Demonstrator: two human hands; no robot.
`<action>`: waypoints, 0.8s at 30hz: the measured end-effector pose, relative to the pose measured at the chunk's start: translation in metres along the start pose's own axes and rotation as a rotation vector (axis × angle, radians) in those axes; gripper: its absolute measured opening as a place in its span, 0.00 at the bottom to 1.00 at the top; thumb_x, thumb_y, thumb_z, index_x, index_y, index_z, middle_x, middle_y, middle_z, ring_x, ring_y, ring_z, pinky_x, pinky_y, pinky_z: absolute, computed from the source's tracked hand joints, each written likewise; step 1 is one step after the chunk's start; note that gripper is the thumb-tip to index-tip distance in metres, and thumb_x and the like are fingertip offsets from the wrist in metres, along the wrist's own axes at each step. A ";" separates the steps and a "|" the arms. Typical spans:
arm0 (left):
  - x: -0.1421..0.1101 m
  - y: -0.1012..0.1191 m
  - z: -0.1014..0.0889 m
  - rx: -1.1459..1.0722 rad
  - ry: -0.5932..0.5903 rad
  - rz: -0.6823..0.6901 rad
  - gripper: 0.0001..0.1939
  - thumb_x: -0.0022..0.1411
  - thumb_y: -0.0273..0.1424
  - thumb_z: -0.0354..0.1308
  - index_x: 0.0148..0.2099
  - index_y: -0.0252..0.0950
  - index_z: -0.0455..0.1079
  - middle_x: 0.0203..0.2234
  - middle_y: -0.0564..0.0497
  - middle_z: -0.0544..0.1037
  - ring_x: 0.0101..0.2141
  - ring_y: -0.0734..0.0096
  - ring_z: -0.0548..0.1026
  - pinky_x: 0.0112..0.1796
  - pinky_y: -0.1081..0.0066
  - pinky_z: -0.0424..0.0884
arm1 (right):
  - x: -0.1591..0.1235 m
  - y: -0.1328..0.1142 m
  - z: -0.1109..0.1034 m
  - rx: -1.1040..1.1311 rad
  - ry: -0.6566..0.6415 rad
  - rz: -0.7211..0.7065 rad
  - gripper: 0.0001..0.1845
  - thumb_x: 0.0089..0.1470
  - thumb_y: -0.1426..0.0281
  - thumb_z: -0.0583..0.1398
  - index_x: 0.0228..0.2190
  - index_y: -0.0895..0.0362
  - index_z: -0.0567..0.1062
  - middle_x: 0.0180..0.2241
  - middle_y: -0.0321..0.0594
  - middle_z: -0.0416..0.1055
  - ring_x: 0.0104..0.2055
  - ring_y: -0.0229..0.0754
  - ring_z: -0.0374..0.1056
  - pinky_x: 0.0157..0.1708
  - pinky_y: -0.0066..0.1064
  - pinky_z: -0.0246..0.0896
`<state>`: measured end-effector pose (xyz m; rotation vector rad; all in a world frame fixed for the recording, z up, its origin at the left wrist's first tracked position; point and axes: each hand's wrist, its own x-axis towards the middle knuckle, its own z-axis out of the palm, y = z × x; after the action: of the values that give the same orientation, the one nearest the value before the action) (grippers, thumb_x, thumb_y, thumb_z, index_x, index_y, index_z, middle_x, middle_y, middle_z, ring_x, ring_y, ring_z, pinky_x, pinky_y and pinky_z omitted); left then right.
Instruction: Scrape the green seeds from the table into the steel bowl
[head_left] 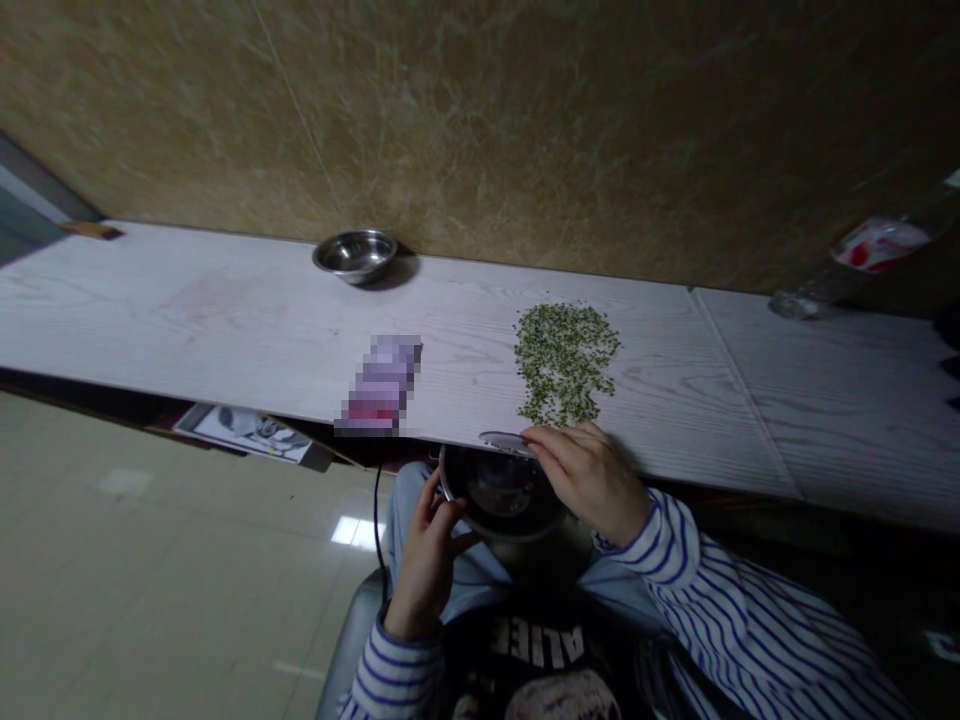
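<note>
My left hand [429, 545] grips the rim of a steel bowl [496, 497] held just below the table's near edge, over my lap. My right hand [585, 475] rests on the table edge above the bowl, its fingers pinched on a small flat card-like thing [501, 440] that lies at the edge. Just beyond this hand, a heap of small green beans [564, 360] is spread on the pale wooden table [225, 320].
A second steel bowl [355, 254] stands at the table's far side by the brown wall. A blurred purple packet [381, 384] lies left of the beans. A plastic bottle [862, 258] lies at the far right. A magazine [244, 432] sits under the table.
</note>
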<state>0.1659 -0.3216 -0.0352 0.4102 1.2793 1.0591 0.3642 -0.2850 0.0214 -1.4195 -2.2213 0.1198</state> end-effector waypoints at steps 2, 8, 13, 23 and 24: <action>0.000 0.000 0.000 -0.003 0.002 0.002 0.35 0.51 0.34 0.64 0.62 0.42 0.65 0.44 0.47 0.75 0.41 0.66 0.73 0.32 0.70 0.74 | -0.001 -0.002 -0.001 0.013 -0.008 -0.011 0.09 0.63 0.75 0.56 0.41 0.55 0.77 0.35 0.41 0.81 0.35 0.42 0.76 0.39 0.35 0.61; 0.001 -0.004 -0.002 0.018 -0.033 -0.009 0.35 0.50 0.33 0.64 0.61 0.42 0.66 0.44 0.47 0.75 0.38 0.66 0.74 0.31 0.69 0.74 | -0.008 0.006 -0.009 0.026 0.059 -0.001 0.10 0.64 0.74 0.56 0.42 0.56 0.77 0.37 0.42 0.82 0.36 0.42 0.77 0.40 0.36 0.65; 0.001 -0.013 -0.006 0.056 -0.097 -0.076 0.37 0.48 0.31 0.65 0.62 0.41 0.65 0.43 0.46 0.77 0.35 0.65 0.75 0.30 0.68 0.74 | -0.020 0.027 -0.026 -0.018 0.185 0.123 0.11 0.63 0.72 0.56 0.42 0.57 0.78 0.35 0.42 0.82 0.33 0.44 0.77 0.36 0.36 0.69; -0.005 -0.026 0.006 0.072 -0.032 -0.078 0.36 0.47 0.33 0.65 0.61 0.43 0.65 0.46 0.47 0.77 0.32 0.71 0.74 0.28 0.74 0.70 | -0.052 0.064 -0.044 0.035 0.314 0.392 0.12 0.60 0.65 0.58 0.41 0.54 0.79 0.37 0.43 0.82 0.35 0.47 0.79 0.34 0.34 0.74; -0.006 -0.026 0.007 0.079 -0.031 -0.077 0.36 0.47 0.33 0.65 0.61 0.43 0.65 0.46 0.47 0.77 0.32 0.70 0.74 0.27 0.74 0.70 | -0.055 0.066 -0.045 0.032 0.319 0.398 0.12 0.60 0.65 0.58 0.41 0.54 0.79 0.37 0.43 0.82 0.35 0.47 0.79 0.35 0.34 0.74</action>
<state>0.1835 -0.3370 -0.0497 0.4320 1.3021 0.9371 0.4575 -0.3110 0.0193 -1.7138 -1.6589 0.0575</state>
